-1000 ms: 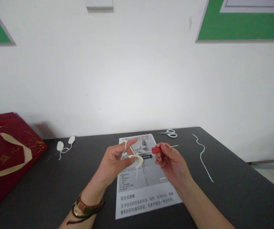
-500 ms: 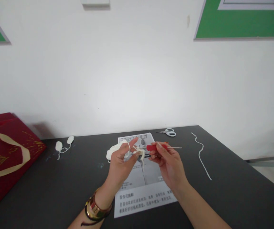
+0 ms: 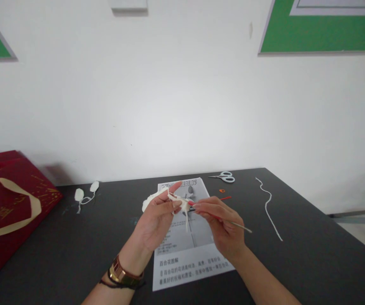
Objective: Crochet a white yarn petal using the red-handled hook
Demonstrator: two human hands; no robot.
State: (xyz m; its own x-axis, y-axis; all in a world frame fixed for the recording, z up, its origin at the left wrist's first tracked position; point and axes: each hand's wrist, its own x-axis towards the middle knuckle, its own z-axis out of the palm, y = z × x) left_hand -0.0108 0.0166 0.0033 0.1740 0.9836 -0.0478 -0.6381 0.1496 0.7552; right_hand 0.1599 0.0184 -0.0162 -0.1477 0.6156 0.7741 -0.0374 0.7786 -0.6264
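Between thumb and fingers, my left hand (image 3: 157, 216) pinches a small piece of white crochet work (image 3: 185, 205), with yarn looped around the raised index finger. A loose yarn tail hangs below the piece. My right hand (image 3: 222, 222) grips a crochet hook (image 3: 241, 227) with a red handle; its metal rear end sticks out to the lower right, and its front end meets the crochet work. The hook's tip is too small to make out. Behind my left hand lies a bundle of white yarn (image 3: 149, 201), partly hidden. Under both hands is a printed pattern sheet (image 3: 195, 271).
Scissors (image 3: 226, 177), an orange stitch marker (image 3: 222, 190) and a thin red tool (image 3: 225, 198) lie beyond my right hand. A length of white yarn (image 3: 267, 207) is at right. Two white crocheted pieces (image 3: 79, 195) and a dark red bag (image 3: 7, 212) are at left.
The crochet hook has swung from nearly level to slanting, its rear end now lower right. My right hand has turned over and moved slightly down. The orange marker and red tool have come into view.
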